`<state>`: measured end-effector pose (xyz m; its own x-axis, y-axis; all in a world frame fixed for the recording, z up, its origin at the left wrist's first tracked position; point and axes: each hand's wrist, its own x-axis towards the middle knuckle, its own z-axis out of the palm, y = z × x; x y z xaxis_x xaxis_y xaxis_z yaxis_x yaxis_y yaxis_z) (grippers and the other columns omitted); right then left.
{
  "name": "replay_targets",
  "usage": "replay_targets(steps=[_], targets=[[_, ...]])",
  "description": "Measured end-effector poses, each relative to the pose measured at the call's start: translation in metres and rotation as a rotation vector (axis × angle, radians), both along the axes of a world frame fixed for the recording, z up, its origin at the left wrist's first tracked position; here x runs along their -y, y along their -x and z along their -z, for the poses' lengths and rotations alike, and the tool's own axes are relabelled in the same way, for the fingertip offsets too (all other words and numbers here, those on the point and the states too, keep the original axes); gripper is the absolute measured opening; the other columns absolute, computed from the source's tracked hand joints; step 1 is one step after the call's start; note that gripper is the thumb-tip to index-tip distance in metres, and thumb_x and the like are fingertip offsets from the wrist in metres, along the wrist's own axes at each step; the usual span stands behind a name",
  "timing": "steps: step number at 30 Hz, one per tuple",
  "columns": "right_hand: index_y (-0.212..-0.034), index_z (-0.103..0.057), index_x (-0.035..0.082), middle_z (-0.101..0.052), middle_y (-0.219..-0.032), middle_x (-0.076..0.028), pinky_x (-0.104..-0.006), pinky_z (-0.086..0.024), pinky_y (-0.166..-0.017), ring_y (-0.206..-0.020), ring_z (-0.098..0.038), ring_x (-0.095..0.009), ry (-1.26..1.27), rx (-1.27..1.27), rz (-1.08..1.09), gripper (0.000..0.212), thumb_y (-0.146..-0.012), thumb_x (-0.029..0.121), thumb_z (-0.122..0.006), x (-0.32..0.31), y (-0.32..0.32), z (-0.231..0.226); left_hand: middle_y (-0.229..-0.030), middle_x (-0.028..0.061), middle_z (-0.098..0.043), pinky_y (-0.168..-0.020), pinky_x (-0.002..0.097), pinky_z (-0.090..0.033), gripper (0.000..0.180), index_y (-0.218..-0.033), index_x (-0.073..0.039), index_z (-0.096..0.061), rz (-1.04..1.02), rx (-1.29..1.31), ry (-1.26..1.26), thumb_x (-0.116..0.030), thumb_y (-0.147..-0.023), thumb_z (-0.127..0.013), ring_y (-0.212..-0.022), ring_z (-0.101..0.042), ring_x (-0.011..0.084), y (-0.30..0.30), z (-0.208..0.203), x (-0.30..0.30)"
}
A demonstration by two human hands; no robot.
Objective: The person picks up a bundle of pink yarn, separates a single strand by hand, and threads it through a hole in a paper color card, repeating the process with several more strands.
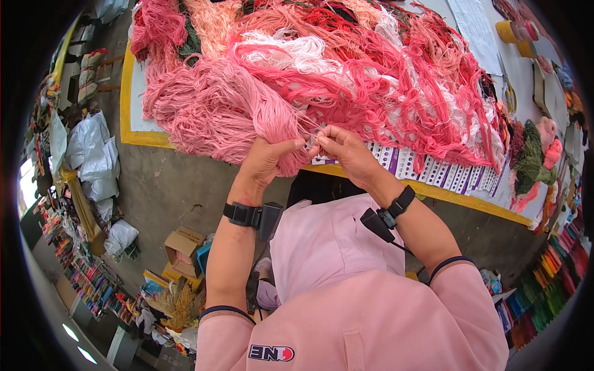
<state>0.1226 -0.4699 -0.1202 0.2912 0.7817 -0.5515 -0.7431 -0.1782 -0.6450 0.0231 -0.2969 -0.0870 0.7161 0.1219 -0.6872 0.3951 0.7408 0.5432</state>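
Head view, both hands at the near edge of the table, which has a yellow border and a pale top. From my remote post I note a thick pale pink skein on the table's left front part, its lower end drooping over the edge and down to the hands.

Left hand: thumb laid across the narrowed end of the skein, pointing toward the right hand, yarn gripped beneath it; I cannot tell how the other fingers lie, as the yarn mostly covers them. Right hand: just beside the left, thumb and forefinger tips pressed together, pinching what I read as a thin pink strand near the skein; remaining fingers curled in.

Behind and to the right I log a tangled yarn heap, coral, red and white, spread over most of the table. White-and-purple punched cards show along the front edge beneath it. A dark green hank lies at the right end.

Each wrist carries a black strapped device. Down on the floor to the left I see an open cardboard box and, farther off, white plastic bags
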Motion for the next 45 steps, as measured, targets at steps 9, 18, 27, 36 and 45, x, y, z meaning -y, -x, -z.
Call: replay_targets(steps=[9,18,27,36,45], targets=[[-0.094,-0.061,0.003,-0.059,-0.083,0.003,-0.0224,-0.043,-0.073,-0.079,-0.052,-0.005,0.037,0.089,0.000,0.016,-0.092,0.019,-0.065,-0.012,-0.005,-0.007,-0.104,0.0095,-0.066,-0.079,0.0328,-0.057,0.049,-0.124,0.001,-0.052,-0.054,0.021,-0.022,0.004,-0.079,-0.070,-0.091,-0.067,0.0188,0.003,0.009,-0.001],[-0.089,-0.060,0.008,-0.051,-0.081,0.007,-0.0209,-0.038,-0.067,-0.074,-0.044,-0.003,0.035,0.158,-0.089,0.012,-0.092,0.018,-0.065,-0.010,0.002,-0.010,-0.119,0.0089,-0.060,-0.089,0.0308,-0.053,0.066,-0.137,0.001,-0.043,0.048,0.122,-0.149,0.002,-0.078,-0.073,-0.105,-0.061,0.0167,0.003,0.001,-0.002],[-0.090,-0.058,0.008,-0.058,-0.085,0.004,-0.0232,-0.040,-0.074,-0.079,-0.049,-0.006,0.004,0.050,0.004,0.013,-0.096,0.019,-0.058,-0.009,0.004,-0.014,-0.113,0.0101,-0.064,-0.086,0.0315,-0.054,0.058,-0.133,0.002,-0.047,0.031,0.132,-0.111,0.003,-0.079,-0.070,-0.097,-0.065,0.0169,0.005,-0.001,-0.002],[-0.096,-0.059,0.008,-0.059,-0.083,0.002,-0.0215,-0.039,-0.072,-0.079,-0.050,-0.005,0.055,0.014,-0.002,0.014,-0.098,0.022,-0.054,0.003,-0.007,0.000,-0.112,0.0140,-0.062,-0.083,0.0302,-0.052,0.060,-0.135,0.004,-0.040,-0.214,0.338,0.149,-0.002,-0.080,-0.064,-0.091,-0.062,0.0173,0.021,-0.001,-0.046],[-0.109,-0.062,-0.003,-0.061,-0.120,-0.018,-0.0387,-0.040,-0.103,-0.116,-0.055,-0.027,-0.333,-0.182,0.631,0.024,-0.096,0.014,-0.051,0.063,-0.084,-0.061,-0.077,0.0012,-0.049,-0.068,0.0223,-0.043,0.042,-0.123,0.008,-0.053,-0.699,0.541,-0.004,-0.005,-0.084,-0.055,-0.061,-0.044,0.0074,0.088,-0.024,-0.284]])
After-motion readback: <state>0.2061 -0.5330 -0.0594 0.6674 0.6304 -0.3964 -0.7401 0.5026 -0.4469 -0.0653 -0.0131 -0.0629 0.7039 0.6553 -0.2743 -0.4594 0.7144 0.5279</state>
